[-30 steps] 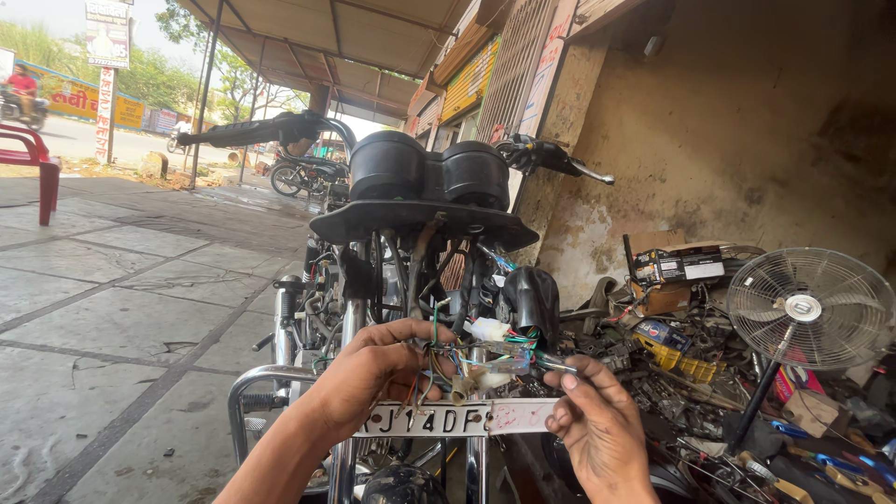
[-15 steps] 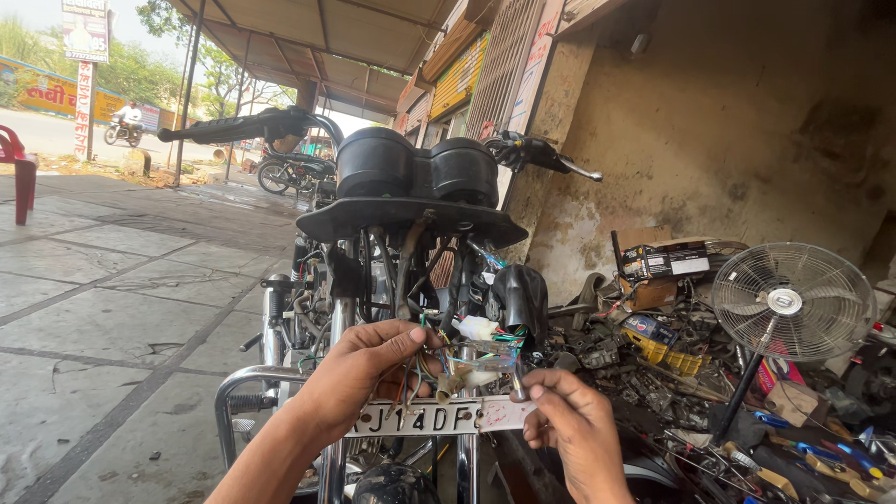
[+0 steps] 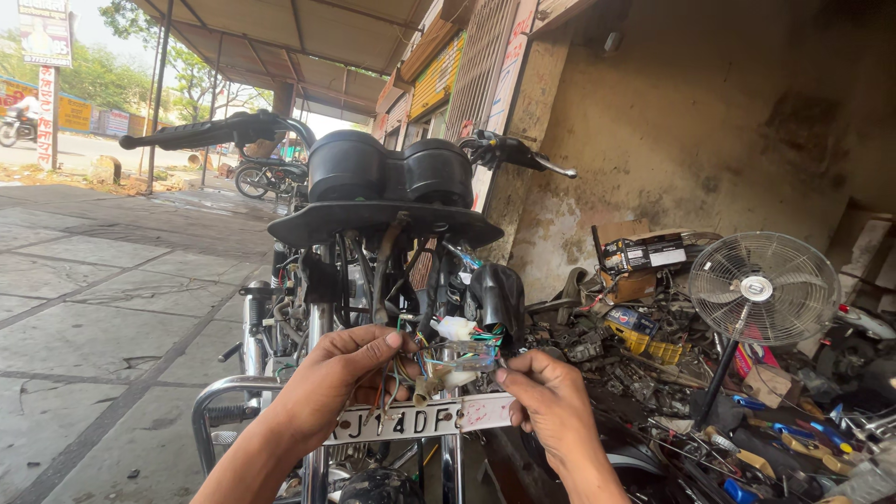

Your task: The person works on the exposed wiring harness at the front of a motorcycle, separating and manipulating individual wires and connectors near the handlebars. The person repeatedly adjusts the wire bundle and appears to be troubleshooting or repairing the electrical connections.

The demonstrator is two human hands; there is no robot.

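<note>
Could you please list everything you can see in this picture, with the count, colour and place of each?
Motorcycle: one, black, centre, front facing the camera.
Gauge housings: two, black, round, atop the front.
Wire bundle: one, multicoloured, with white and clear connectors, between the hands.
Number plate: one, white, below the wires.
Crash guard: one, chrome, lower left.
Pedestal fan: one, grey, right.
Heap of parts and tools: one, mixed colours, on the ground by the wall.
Parked motorcycle: one, dark, behind.
Left hand: gripping the wires.
Right hand: pinching the clear connector.
</note>
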